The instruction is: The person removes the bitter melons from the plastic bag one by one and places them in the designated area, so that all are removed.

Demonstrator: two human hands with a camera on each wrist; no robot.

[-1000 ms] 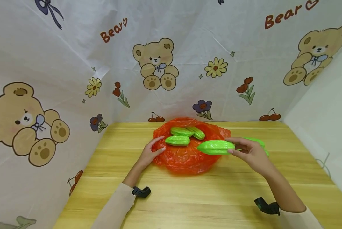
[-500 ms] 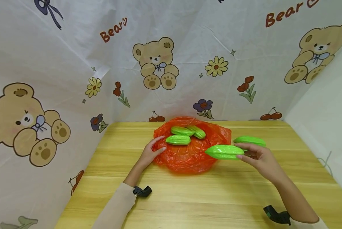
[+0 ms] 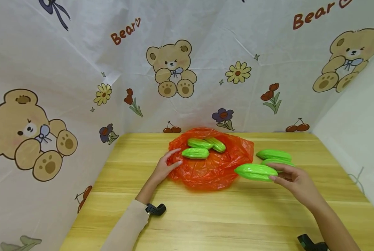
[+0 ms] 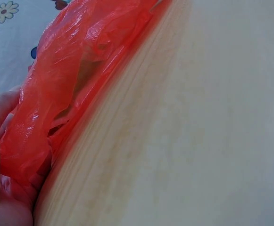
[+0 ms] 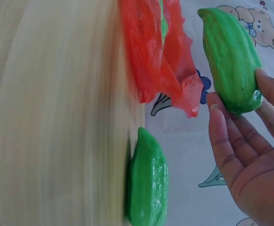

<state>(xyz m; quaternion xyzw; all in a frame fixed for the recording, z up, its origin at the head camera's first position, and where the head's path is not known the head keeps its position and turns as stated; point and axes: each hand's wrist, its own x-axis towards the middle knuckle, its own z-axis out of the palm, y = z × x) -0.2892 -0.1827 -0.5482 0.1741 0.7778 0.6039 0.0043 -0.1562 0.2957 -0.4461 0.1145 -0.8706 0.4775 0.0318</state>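
A glossy, ridged green bitter melon [image 3: 256,172] is pinched by its blunt end between the thumb and fingertips of my right hand [image 3: 301,183]; its pointed end faces left, towards the bag. In the right wrist view the same bitter melon [image 5: 231,59] is held up above the table. My left hand [image 3: 162,169] holds the left rim of a red plastic bag [image 3: 202,176], which lies spread with its mouth wide. The left wrist view shows the thin red plastic [image 4: 47,94] between thumb and fingers. Inside the bag lie three bitter melons [image 3: 195,153].
Right of the bag, two more bitter melons [image 3: 273,154] lie close together on the wooden table [image 3: 205,219], the nearer partly hidden by the right hand. A white cloth wall [image 3: 199,80] printed with bears stands behind. A thin cable [image 3: 357,178] shows at the right.
My right hand has moved right and towards me with the bitter melon, away from over the bag. The two table melons show more clearly. The left hand has stayed at the bag.
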